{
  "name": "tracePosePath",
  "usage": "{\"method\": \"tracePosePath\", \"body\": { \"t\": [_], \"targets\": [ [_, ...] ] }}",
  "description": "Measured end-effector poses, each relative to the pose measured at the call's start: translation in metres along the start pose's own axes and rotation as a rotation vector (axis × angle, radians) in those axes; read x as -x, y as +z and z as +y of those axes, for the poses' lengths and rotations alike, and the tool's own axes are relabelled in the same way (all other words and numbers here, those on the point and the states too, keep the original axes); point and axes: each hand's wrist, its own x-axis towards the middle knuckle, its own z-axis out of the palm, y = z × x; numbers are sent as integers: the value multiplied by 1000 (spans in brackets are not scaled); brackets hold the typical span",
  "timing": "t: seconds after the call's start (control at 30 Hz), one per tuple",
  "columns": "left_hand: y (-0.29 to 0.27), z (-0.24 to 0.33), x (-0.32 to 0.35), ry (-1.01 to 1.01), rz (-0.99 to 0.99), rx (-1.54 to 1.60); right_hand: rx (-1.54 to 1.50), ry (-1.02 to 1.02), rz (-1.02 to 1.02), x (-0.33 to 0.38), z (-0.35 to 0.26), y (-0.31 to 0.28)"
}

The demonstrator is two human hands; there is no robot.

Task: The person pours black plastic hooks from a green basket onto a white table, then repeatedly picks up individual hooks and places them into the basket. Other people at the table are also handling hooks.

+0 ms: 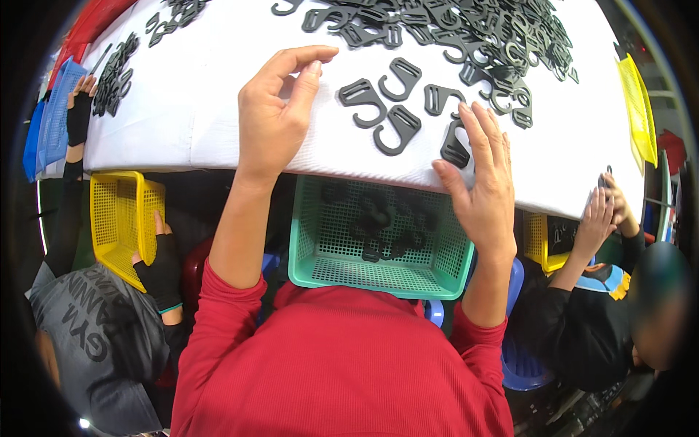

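My left hand (pixel 278 109) is raised over the white-covered table, index finger and thumb apart, with nothing between them. Just right of it lie several loose black plastic strap hooks (pixel 399 130), each with a curved hook and a slotted end. My right hand (pixel 482 178) has its fingers stretched out, close beside another black strap hook (pixel 456 149) near the table's front edge; whether it touches that hook I cannot tell. Between my forearms, below the table edge, a green plastic basket (pixel 378 284) holds several black hooks (pixel 378 218) in its shadowed bottom.
A large heap of black hooks (pixel 502 36) covers the far right of the table (pixel 218 87); smaller heaps (pixel 113 80) lie at the left. Co-workers sit on both sides, one holding a yellow basket (pixel 120 226), the other handling a small dark piece. A yellow tray (pixel 638 109) edges the right end.
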Motion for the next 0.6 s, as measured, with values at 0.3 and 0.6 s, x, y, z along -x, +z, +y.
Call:
{"method": "tracePosePath", "body": {
  "t": [0.3,0.6],
  "targets": [
    [1,0,-1,-65,11,16,229,-116,-52,-42,-32,37],
    [3,20,19,217,-199,-397,-33,-334,-256,16,-42,0]
  ]
}}
